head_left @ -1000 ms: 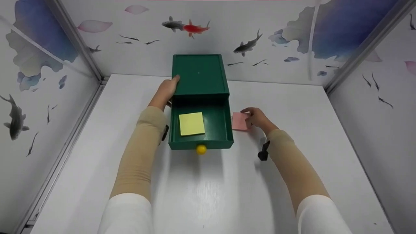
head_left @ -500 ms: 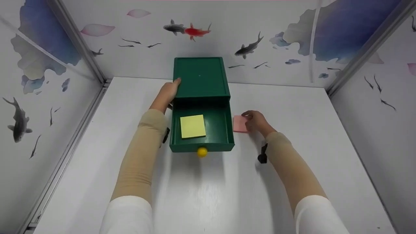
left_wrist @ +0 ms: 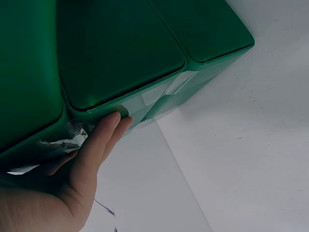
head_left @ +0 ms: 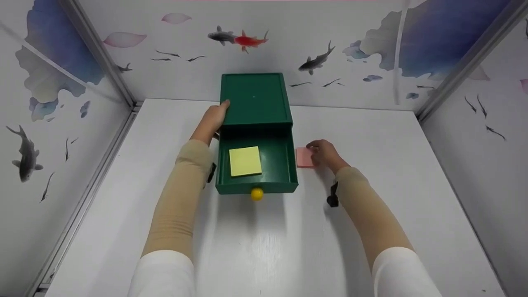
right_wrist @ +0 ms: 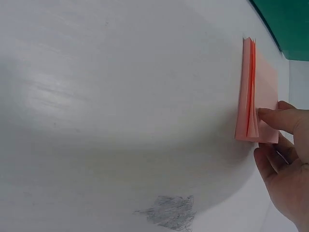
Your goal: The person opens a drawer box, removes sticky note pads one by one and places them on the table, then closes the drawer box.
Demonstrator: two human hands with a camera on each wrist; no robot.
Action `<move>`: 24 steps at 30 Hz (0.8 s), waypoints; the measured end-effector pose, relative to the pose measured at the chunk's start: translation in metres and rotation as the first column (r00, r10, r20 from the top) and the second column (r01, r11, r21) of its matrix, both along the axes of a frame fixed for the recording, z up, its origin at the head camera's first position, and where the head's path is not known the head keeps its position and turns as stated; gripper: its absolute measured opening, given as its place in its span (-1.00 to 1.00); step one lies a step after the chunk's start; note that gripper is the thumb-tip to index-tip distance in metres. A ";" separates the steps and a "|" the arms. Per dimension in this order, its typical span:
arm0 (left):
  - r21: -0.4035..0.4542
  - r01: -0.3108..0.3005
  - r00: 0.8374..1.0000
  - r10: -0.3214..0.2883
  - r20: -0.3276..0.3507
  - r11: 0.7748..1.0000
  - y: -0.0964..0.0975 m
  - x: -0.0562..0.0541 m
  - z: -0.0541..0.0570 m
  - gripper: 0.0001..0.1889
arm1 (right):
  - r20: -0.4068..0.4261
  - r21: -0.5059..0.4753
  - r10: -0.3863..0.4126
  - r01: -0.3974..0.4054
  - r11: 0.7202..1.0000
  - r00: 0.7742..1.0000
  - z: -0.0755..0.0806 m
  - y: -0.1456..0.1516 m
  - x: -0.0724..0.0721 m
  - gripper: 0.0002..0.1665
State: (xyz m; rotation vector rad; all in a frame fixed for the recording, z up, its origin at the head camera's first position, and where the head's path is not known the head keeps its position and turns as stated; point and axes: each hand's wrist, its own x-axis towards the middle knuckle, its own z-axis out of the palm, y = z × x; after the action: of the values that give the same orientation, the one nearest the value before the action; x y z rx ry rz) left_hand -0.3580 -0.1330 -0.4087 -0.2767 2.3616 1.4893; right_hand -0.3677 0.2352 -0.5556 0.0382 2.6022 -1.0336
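A green drawer box point(head_left: 253, 99) stands at the back middle of the table, its drawer point(head_left: 274, 161) pulled out towards me. Inside lies a yellow sticky note pad point(head_left: 245, 161); a round yellow knob point(head_left: 257, 194) sits on the drawer front. My left hand point(head_left: 214, 117) steadies the box, thumb on its top left edge. In the left wrist view its nearly straight fingers point(left_wrist: 94, 145) touch the taped side. Right of the drawer is a pink sticky note pad point(right_wrist: 268, 87), pinched by my right hand point(head_left: 327, 154), thumb on its face; some sheets at its edge are fanned apart.
The white table point(head_left: 264, 251) is bounded by a back wall point(head_left: 354, 93) and side walls printed with fish and petals. A dark scuff point(right_wrist: 171, 212) marks the white surface in the right wrist view.
The head view's scene has shifted slightly down through camera motion. Both hands, the drawer box and the pads keep about the same places relative to each other.
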 end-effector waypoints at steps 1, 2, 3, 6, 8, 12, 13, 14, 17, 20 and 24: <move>-0.002 -0.002 1.000 0.002 0.001 1.000 0.000 0.000 0.000 -0.25 | -0.016 0.013 0.012 -0.012 1.000 1.000 0.000 0.000 0.000 -0.53; -0.003 -0.004 1.000 0.004 0.003 1.000 0.000 0.000 0.000 -0.25 | -0.032 0.029 0.021 -0.020 0.999 0.999 0.000 0.000 0.000 -0.57; -0.005 -0.006 1.000 0.006 0.005 1.000 0.000 -0.001 0.000 -0.24 | -0.046 0.049 0.032 -0.029 0.998 0.998 0.001 -0.001 0.000 -0.60; -0.012 -0.011 1.000 0.011 0.011 1.000 0.000 -0.001 0.000 -0.23 | -0.069 0.101 0.051 -0.043 0.994 0.996 0.003 -0.002 0.000 -0.64; -0.009 -0.011 1.000 0.011 0.014 1.000 0.000 -0.001 0.000 -0.23 | -0.065 0.115 0.060 -0.052 0.992 0.996 0.007 -0.003 0.000 -0.62; -0.010 -0.005 1.000 0.005 0.016 1.000 0.001 -0.001 0.002 -0.23 | -0.029 0.088 0.063 -0.061 0.994 0.998 0.018 -0.001 0.002 -0.55; -0.010 -0.002 1.000 0.002 0.016 1.000 0.001 -0.001 0.002 -0.23 | -0.029 0.083 0.068 -0.065 0.994 0.997 0.021 -0.001 0.002 -0.54; -0.011 0.001 1.000 -0.001 0.015 1.000 0.001 -0.001 0.002 -0.23 | -0.034 0.081 0.079 -0.076 0.994 0.996 0.023 0.000 0.003 -0.55; -0.013 0.011 1.000 -0.011 0.015 1.000 0.000 -0.001 0.002 -0.23 | -0.075 0.112 0.132 -0.123 0.986 0.988 0.030 0.003 0.005 -0.58; -0.016 0.019 1.000 -0.019 0.016 1.000 -0.001 -0.001 0.002 -0.22 | -0.108 0.158 0.190 -0.172 0.972 0.976 0.036 0.005 0.007 -0.60; -0.019 0.021 1.000 -0.021 0.018 1.000 -0.001 -0.001 0.001 -0.22 | -0.100 0.185 0.221 -0.200 0.962 0.970 0.042 0.009 0.011 -0.59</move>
State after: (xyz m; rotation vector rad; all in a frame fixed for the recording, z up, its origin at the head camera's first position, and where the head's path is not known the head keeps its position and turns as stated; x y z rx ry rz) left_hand -0.3588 -0.1340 -0.4072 -0.2685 2.3587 1.4491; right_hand -0.3565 0.2439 -0.5134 -0.2616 2.7251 -0.7540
